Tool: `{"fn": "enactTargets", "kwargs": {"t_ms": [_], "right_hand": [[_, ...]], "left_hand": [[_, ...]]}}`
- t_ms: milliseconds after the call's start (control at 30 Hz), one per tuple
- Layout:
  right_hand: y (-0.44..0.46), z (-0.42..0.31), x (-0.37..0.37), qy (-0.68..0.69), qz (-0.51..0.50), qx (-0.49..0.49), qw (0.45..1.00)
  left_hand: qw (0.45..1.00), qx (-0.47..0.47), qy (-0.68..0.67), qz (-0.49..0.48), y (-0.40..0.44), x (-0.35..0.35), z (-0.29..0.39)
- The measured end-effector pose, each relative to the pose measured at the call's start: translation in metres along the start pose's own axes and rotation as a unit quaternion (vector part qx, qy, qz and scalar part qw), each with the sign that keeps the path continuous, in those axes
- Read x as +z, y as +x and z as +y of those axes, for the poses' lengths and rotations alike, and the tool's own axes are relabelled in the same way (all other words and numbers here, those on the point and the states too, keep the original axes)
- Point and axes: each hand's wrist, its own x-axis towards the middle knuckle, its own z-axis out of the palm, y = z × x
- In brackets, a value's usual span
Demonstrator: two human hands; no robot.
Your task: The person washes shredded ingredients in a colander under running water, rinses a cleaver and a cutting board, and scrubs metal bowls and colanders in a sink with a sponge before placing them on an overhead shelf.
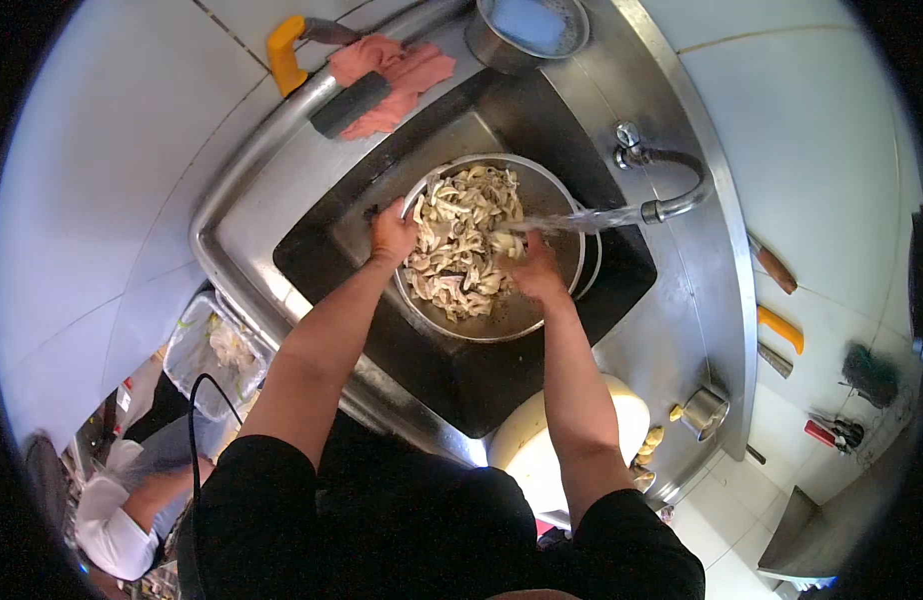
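A round metal pot (542, 325) stands in the dark sink basin (482, 385), holding many pale, curled strips of food (457, 235). My left hand (393, 232) grips the pot at its left rim, the thumb side toward the inside. Inside the pot, on the right of the strips, is my right hand (534, 268); its fingers are partly hidden among the food and under the water, so what they hold cannot be made out. Water runs from the faucet (667, 208) leftward into the pot, beside my right hand.
A pink cloth (407, 80) and a dark block (352, 105) lie on the upper left edge. A small pot (497, 45) holds a blue sponge. Near my right forearm is a pale tub (527, 440). Another person (122, 520) is at lower left, beside a lined bin (197, 350).
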Motion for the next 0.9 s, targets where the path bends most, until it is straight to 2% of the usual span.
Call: {"fn": "enactTargets", "kwargs": {"t_ms": [33, 167, 233, 267, 333, 433, 467, 567, 600, 667, 700, 767, 800, 833, 867, 900], "right_hand": [[0.000, -0.004, -0.002, 0.015, -0.030, -0.027, 0.999], [0.012, -0.031, 0.042, 0.013, -0.020, -0.049, 0.999], [0.002, -0.058, 0.069, -0.214, 0.069, -0.086, 0.971], [-0.003, -0.064, 0.074, -0.211, 0.071, -0.085, 0.971], [-0.009, -0.071, 0.079, -0.333, -0.014, -0.072, 0.940], [0.008, -0.031, 0.077, -0.258, -0.022, -0.009, 0.966], [0.008, -0.012, 0.073, -0.208, 0.048, -0.055, 0.975], [0.038, 0.083, 0.067, -0.257, 0.043, -0.099, 0.960], [0.041, 0.083, 0.053, -0.259, 0.042, -0.100, 0.960], [0.039, 0.072, 0.025, -0.193, -0.012, 0.038, 0.980], [0.038, 0.073, 0.015, -0.193, -0.012, 0.039, 0.980], [0.040, 0.074, -0.005, -0.210, -0.036, 0.106, 0.971], [0.034, 0.051, -0.027, -0.154, -0.097, 0.093, 0.979], [0.038, 0.068, -0.029, -0.154, -0.099, 0.094, 0.979], [0.044, 0.087, -0.030, -0.190, -0.035, 0.029, 0.981], [0.047, 0.089, -0.032, -0.227, -0.008, 0.047, 0.973]], "left_hand": [[1.000, 0.000, 0.000, -0.001, 0.000, 0.002, -0.003], [1.000, 0.001, 0.010, -0.002, 0.001, -0.001, 0.003], [1.000, -0.010, 0.017, -0.011, 0.000, -0.003, 0.004], [1.000, 0.002, 0.015, -0.003, 0.000, -0.002, 0.002], [1.000, 0.016, 0.014, 0.005, 0.004, 0.008, -0.014], [0.998, 0.003, -0.060, -0.014, 0.006, 0.014, -0.028], [0.999, 0.000, -0.049, -0.020, 0.004, 0.008, -0.020], [0.999, 0.008, -0.044, -0.014, 0.001, -0.002, -0.001], [0.999, 0.020, -0.049, -0.001, 0.000, -0.003, 0.001], [0.999, 0.022, -0.023, 0.002, -0.002, -0.003, 0.001], [1.000, 0.028, 0.002, 0.006, 0.000, -0.004, 0.001], [1.000, 0.026, 0.006, -0.006, 0.006, 0.001, -0.009], [1.000, 0.022, 0.010, -0.019, 0.005, 0.002, -0.015], [1.000, 0.020, 0.010, -0.020, 0.002, -0.002, -0.008], [1.000, 0.010, 0.008, -0.023, 0.001, -0.005, 0.000], [1.000, 0.001, 0.005, -0.027, 0.000, -0.007, 0.004]]}}
